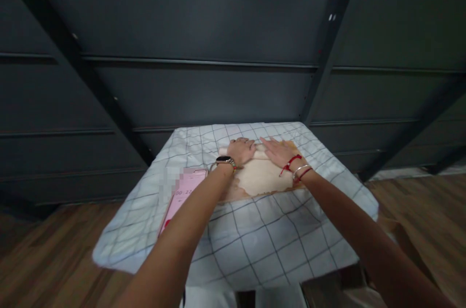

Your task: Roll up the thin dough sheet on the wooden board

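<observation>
A cream-coloured flat sheet (267, 177) with an uneven near edge lies on a brownish board or mat (236, 193). It looks like dough or soft cloth; I cannot tell which. Along its far side runs a thicker pale roll or fold (260, 153). My left hand (241, 150), with a watch at the wrist, rests palm down on the left part of that fold. On the right part, my right hand (278, 153) lies flat with its fingers stretched out, with red and silvery bracelets on its wrist. Both palms hide what is beneath them.
A white checked cloth (262, 235) covers the table. To the left of my left forearm lies a phone (184, 191) with a pink timer screen. Dark panelled wall (204, 94) stands behind the table. An open box (404, 250) is at the lower right.
</observation>
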Motion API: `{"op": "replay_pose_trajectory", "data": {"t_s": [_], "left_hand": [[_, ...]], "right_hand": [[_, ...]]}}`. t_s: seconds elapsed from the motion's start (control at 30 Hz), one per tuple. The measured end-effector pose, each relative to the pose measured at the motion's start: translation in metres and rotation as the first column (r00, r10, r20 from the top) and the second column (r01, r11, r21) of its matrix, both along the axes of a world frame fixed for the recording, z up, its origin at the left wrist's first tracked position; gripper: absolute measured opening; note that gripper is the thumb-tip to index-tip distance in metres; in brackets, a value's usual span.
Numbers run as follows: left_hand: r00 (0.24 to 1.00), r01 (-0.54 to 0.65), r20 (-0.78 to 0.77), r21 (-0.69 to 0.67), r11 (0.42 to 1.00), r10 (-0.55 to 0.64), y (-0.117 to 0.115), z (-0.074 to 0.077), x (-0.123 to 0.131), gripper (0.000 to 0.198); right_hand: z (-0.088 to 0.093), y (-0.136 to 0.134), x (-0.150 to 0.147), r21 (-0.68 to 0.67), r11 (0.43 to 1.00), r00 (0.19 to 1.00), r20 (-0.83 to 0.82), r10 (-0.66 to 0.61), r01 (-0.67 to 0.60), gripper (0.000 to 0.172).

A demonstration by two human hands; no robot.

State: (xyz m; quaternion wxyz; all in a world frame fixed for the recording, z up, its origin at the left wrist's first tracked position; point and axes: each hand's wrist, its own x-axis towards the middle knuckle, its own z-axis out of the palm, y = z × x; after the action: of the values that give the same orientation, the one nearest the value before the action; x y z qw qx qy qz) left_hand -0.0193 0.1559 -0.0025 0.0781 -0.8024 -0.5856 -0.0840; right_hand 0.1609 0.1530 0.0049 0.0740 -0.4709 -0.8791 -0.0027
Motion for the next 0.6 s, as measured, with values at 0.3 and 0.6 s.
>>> {"op": "replay_pose_trajectory", "data": {"t_s": [0.3,0.6], "left_hand": [[0.998,-0.055,0.038,-0.009,0.998,0.056,0.03,-0.003,0.0,0.045],[0.994,-0.093,0.047,-0.145,0.985,0.101,0.08,0.003,-0.001,0.041]], "right_hand": [[-0.001,0.023,-0.008,-0.025,0.995,0.995,-0.024,-0.098,0.097,0.058],[0.003,0.08,-0.01,-0.085,0.993,0.991,-0.099,-0.093,0.085,0.056]]}}
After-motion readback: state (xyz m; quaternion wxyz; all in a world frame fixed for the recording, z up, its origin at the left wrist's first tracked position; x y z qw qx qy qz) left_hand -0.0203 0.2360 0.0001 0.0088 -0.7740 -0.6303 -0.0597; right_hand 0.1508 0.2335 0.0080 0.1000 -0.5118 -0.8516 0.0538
